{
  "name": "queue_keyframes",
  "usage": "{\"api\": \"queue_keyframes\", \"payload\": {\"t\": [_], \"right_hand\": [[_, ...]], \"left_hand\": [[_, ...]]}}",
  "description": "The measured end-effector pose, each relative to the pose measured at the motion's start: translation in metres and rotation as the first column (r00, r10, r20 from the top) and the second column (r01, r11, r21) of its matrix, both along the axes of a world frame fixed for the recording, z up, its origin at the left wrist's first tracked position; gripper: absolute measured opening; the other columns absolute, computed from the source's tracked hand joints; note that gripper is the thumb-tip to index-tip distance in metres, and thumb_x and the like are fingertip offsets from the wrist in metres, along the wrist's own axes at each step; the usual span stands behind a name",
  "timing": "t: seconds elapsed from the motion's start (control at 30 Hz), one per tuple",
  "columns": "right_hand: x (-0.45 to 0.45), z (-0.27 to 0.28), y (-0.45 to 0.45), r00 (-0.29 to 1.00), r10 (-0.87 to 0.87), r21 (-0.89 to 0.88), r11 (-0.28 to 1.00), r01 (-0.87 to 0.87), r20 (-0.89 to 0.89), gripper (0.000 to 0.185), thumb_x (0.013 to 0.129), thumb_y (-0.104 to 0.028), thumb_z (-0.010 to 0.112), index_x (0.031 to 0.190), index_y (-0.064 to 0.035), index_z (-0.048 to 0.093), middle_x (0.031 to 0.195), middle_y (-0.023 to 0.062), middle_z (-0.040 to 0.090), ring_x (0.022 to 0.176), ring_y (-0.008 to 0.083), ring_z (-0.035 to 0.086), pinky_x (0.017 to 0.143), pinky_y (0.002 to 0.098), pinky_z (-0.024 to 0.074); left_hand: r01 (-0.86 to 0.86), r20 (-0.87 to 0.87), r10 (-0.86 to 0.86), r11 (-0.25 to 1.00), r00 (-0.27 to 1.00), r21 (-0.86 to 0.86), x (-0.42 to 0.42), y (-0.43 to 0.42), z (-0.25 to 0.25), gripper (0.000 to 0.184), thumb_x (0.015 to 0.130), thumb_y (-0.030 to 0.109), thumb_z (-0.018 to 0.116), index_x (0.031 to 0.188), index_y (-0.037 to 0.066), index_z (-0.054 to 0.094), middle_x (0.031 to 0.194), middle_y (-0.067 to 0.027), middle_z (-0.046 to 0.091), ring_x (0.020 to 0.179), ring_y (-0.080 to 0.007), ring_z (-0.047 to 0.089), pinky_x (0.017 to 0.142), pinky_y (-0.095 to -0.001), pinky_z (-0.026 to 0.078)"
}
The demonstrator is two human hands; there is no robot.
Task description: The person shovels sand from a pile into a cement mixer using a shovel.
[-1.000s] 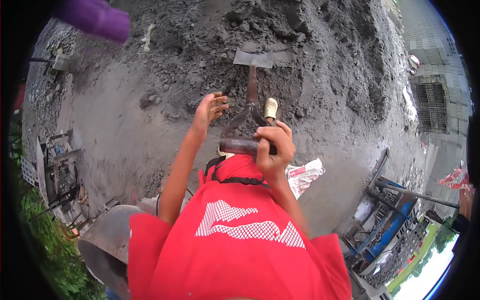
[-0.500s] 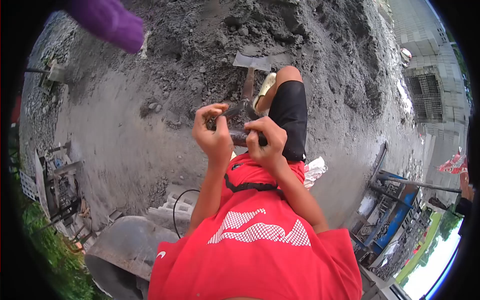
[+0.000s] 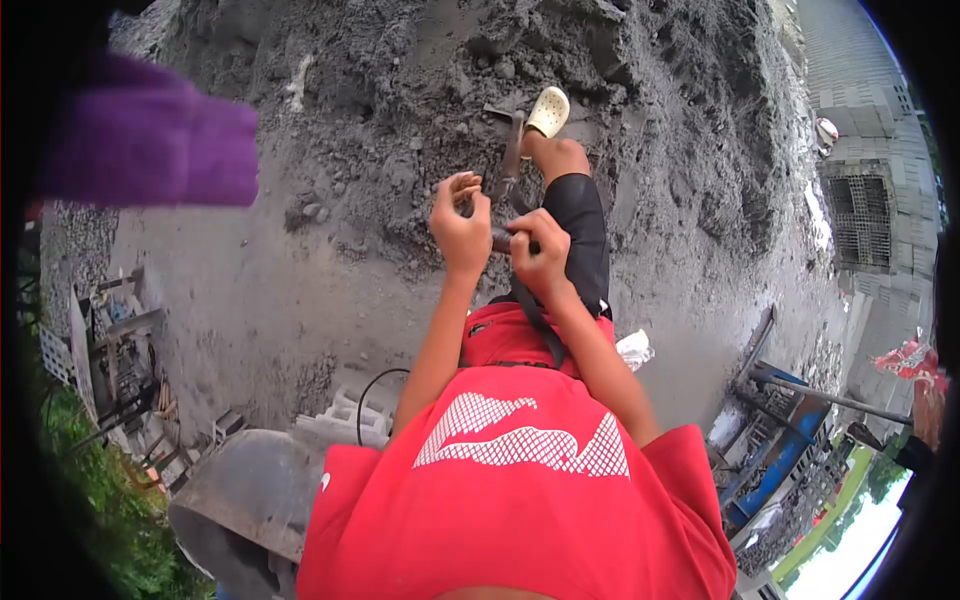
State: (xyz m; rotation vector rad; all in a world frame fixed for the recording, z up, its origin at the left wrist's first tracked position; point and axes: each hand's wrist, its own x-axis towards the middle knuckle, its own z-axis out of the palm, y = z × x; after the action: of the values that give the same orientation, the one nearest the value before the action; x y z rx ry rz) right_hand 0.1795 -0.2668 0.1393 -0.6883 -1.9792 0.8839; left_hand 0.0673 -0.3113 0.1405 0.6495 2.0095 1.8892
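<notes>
A shovel stands with its D-shaped handle (image 3: 502, 239) toward me. Its brown shaft (image 3: 512, 155) leads away to the metal blade (image 3: 497, 110), seen nearly edge-on at the grey sand. My left hand (image 3: 462, 232) is curled at the left side of the handle, its fingers partly hidden. My right hand (image 3: 541, 255) is closed around the right end of the grip bar. My foot in a cream clog (image 3: 548, 112) is raised beside the blade, close to the shaft; whether it touches the blade I cannot tell.
A heap of grey sand and gravel (image 3: 660, 130) spreads ahead. Another person's purple sleeve (image 3: 190, 150) reaches in at upper left. A metal mixer drum (image 3: 255, 485) sits at lower left, near hollow blocks (image 3: 345, 425). Blue metal equipment (image 3: 785, 450) lies at right, below a block wall (image 3: 900, 200).
My foot has lifted forward beside the blade. Both hands moved farther from my body with the handle, and the shovel blade has turned edge-on. The purple sleeve came lower.
</notes>
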Motion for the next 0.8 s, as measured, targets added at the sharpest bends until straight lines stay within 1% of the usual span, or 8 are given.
{"api": "queue_keyframes", "payload": {"t": [0.13,0.2,0.27,0.37,0.43,0.53,0.7,0.8], "right_hand": [[0.013,0.009,-0.017,0.981,0.066,-0.06,0.997,-0.056,0.183,0.012,0.072,-0.006,0.058,0.083,-0.0038,0.062,0.076,0.0122,0.059,0.069,0.0299,0.059,0.063,0.0368,0.0477],[0.015,0.033,-0.022,0.936,0.099,-0.007,0.995,-0.102,0.337,0.027,0.071,-0.024,0.062,0.091,-0.005,0.063,0.084,0.0141,0.061,0.079,0.0318,0.061,0.071,0.0396,0.0487],[0.013,0.044,-0.017,0.819,0.228,-0.074,0.972,-0.223,0.526,0.043,0.069,-0.032,0.062,0.102,-0.0049,0.061,0.091,0.0157,0.062,0.088,0.0317,0.061,0.077,0.0395,0.0475],[-0.004,0.059,-0.009,0.527,0.307,-0.169,0.941,-0.294,0.793,0.046,0.061,-0.034,0.065,0.098,-0.0061,0.062,0.086,0.0167,0.064,0.085,0.0329,0.062,0.073,0.0423,0.0489],[-0.022,0.042,-0.003,0.489,0.314,-0.166,0.932,-0.322,0.814,0.037,0.061,-0.028,0.064,0.088,-0.0029,0.064,0.079,0.0158,0.066,0.078,0.0323,0.064,0.068,0.0427,0.0514],[-0.033,0.05,-0.009,0.355,0.464,-0.448,0.884,-0.133,0.811,0.035,0.059,-0.025,0.065,0.085,-0.0017,0.068,0.086,0.0173,0.067,0.081,0.0307,0.065,0.071,0.0401,0.0529],[-0.018,0.033,-0.027,0.451,0.286,-0.221,0.956,-0.192,0.845,0.033,0.061,-0.024,0.062,0.084,-0.0012,0.069,0.087,0.0184,0.067,0.081,0.0313,0.066,0.073,0.039,0.0531],[-0.009,0.029,-0.035,0.418,0.295,-0.231,0.953,-0.198,0.859,0.032,0.061,-0.025,0.061,0.082,-0.0021,0.069,0.085,0.0198,0.066,0.082,0.0321,0.065,0.073,0.0398,0.0528]], "left_hand": [[0.08,0.073,-0.078,0.997,0.994,-0.023,0.004,-0.024,-0.015,0.025,0.083,0.008,0.055,0.107,-0.002,0.054,0.104,-0.0137,0.059,0.093,-0.0221,0.06,0.081,-0.0324,0.047],[0.133,0.182,-0.127,0.991,0.975,-0.023,0.003,-0.04,-0.014,0.03,0.087,0.013,0.051,0.113,-0.003,0.052,0.109,-0.014,0.056,0.096,-0.0216,0.057,0.083,-0.0324,0.046],[0.085,0.163,-0.1,0.992,0.982,0.095,0.0,-0.057,-0.028,0.029,0.089,0.012,0.048,0.112,-0.004,0.051,0.11,-0.0119,0.056,0.099,-0.02,0.055,0.087,-0.0308,0.044],[0.056,0.249,-0.083,0.992,0.965,0.114,0.006,-0.089,-0.026,0.026,0.093,0.012,0.045,0.113,-0.002,0.05,0.109,-0.0103,0.054,0.102,-0.0205,0.053,0.092,-0.0338,0.043],[0.031,0.322,-0.051,0.997,0.945,0.068,0.01,-0.111,-0.036,0.021,0.094,0.018,0.044,0.107,0.004,0.054,0.103,-0.0061,0.057,0.096,-0.0159,0.057,0.082,-0.0322,0.045],[0.008,0.465,-0.002,1.0,0.885,-0.011,0.019,-0.14,-0.024,0.02,0.094,0.017,0.044,0.106,0.003,0.054,0.097,-0.0053,0.058,0.088,-0.0148,0.057,0.077,-0.0278,0.045],[-0.063,0.498,0.062,0.998,0.865,-0.014,0.024,-0.158,-0.034,0.021,0.093,0.023,0.046,0.105,0.008,0.056,0.091,-0.0016,0.06,0.078,-0.0115,0.059,0.069,-0.0244,0.043],[-0.088,0.519,0.084,0.996,0.851,-0.017,0.025,-0.15,-0.036,0.022,0.091,0.026,0.051,0.102,0.008,0.057,0.086,-0.0011,0.062,0.073,-0.0104,0.059,0.062,-0.0228,0.044]]}}
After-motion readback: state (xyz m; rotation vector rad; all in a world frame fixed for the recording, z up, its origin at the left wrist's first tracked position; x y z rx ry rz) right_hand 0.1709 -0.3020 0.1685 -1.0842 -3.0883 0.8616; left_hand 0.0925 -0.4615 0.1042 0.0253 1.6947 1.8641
